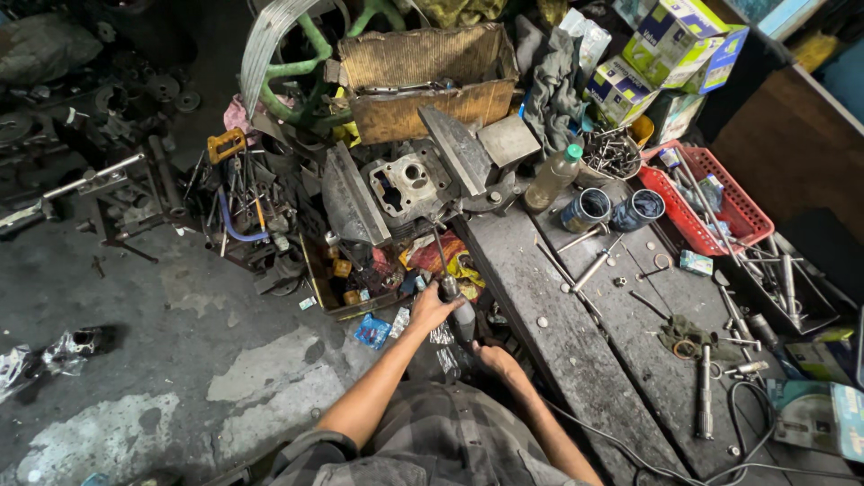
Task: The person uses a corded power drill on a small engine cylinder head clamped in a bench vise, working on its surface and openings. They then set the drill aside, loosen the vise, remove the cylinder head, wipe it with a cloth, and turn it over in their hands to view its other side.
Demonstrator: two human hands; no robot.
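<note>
A dark, worn wooden bench (576, 360) is seen at the right of the frame, strewn with bolts and metal shafts. A red plastic basket (747, 216) is placed at the upper right, beside stacked cardboard boxes (670, 45). A plastic bottle with a green cap (553, 177) stands upright at upper centre, below an open, worn cardboard box (423, 76). Stained concrete floor (180, 360) fills the lower left.

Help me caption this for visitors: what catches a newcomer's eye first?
A grey metal engine cylinder clamped in a big bench vise at centre. Just below it, the left hand grips the vise handle, the right hand beside it. A red basket of tools stands out at right.
</note>
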